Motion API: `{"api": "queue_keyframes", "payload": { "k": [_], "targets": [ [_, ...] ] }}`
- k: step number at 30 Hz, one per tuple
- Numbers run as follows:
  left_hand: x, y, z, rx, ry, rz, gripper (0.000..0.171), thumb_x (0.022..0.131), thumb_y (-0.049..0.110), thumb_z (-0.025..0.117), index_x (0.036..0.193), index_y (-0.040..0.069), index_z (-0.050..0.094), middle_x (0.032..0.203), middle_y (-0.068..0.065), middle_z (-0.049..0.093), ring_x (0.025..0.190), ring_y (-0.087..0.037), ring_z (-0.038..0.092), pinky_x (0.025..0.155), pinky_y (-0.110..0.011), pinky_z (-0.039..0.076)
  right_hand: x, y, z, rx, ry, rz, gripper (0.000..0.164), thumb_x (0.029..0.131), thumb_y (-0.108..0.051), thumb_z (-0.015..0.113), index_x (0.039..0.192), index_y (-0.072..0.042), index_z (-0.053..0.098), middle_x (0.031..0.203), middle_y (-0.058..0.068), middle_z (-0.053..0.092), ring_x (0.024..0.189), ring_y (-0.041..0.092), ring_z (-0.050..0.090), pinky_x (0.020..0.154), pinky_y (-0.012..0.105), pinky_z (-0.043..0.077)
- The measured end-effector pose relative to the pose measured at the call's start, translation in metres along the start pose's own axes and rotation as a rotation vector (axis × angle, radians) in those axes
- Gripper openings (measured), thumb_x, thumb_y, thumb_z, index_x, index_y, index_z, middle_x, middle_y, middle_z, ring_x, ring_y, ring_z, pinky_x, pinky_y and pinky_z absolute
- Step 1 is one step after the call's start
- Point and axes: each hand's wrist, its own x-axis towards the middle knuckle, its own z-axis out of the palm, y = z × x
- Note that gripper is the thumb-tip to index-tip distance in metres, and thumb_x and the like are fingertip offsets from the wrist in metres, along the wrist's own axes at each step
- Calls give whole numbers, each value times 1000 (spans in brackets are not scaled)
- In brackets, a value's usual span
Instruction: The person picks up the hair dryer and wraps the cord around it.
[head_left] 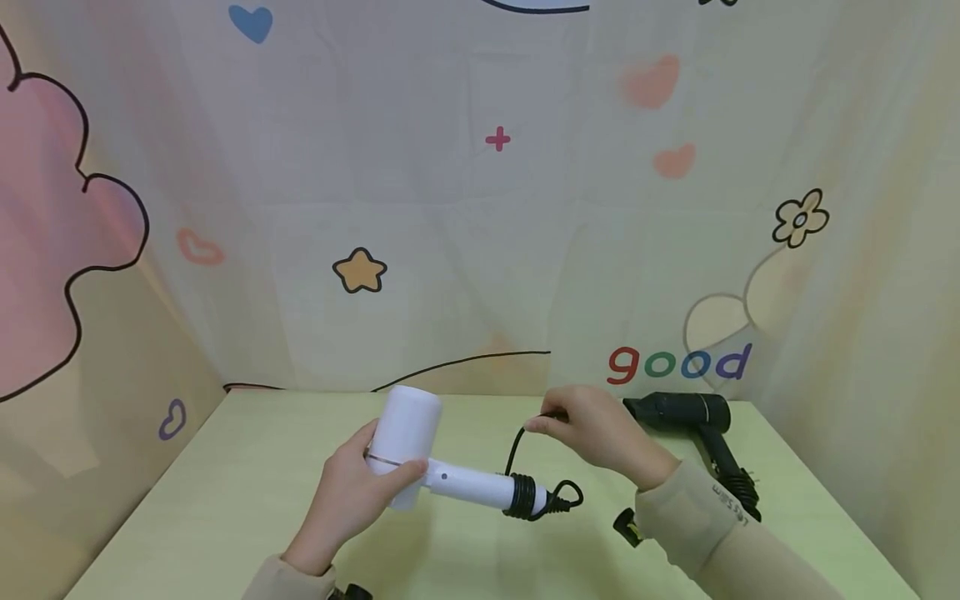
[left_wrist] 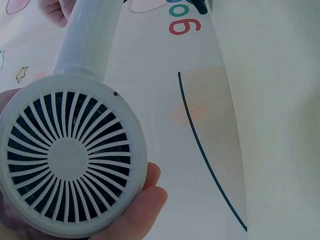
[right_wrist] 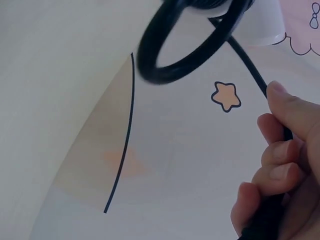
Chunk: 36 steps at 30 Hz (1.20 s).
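A white hair dryer is held up over the table, its handle pointing right. My left hand grips it round the body, thumb across the front. The left wrist view faces its round slotted grille. Black cord is wound in several turns round the handle's end, with a small loop beyond. With curled fingers and thumb, my right hand holds the cord's free length, which runs taut toward the handle. The cord's end inside that palm is mostly hidden.
A black hair dryer lies at the table's back right, cord wrapped round its handle. Below my right wrist is a small black object, partly covered by the sleeve. A printed curtain hangs behind the pale table.
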Motion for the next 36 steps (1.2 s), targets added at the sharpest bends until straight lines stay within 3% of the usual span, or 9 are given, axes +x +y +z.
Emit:
{"api": "queue_keyframes", "payload": {
  "k": [10,16,29,36],
  "targets": [
    [3,-1,5,31,35,2,64,74,39,79,127,15,54,102,-8,65,79,-18,63,62,-29,51,-5,-16,-8,-49,16,-51,17,85,-31,69,73,-19,64,63,-11,53,55,4,41,52,20,37],
    [5,-2,7,44,53,8,59,74,38,78,123,15,55,100,-9,66,77,-18,63,60,-28,50,-9,-24,-9,-58,22,-98,18,86,-28,69,71,-19,63,62,-11,49,52,2,38,50,18,36],
    [8,-3,9,85,97,-17,62,76,41,75,126,13,51,102,-11,65,77,-19,62,58,-28,48,-22,-43,-11,-115,5,-94,22,87,-27,68,68,-20,58,56,-14,44,49,0,35,45,18,30],
    [9,-2,9,98,135,-5,62,77,37,75,128,11,49,104,-13,65,77,-20,62,56,-27,48,-27,-48,-7,-79,-29,-67,20,88,-26,65,70,-19,61,56,-14,46,48,0,35,44,18,30]
  ]
}}
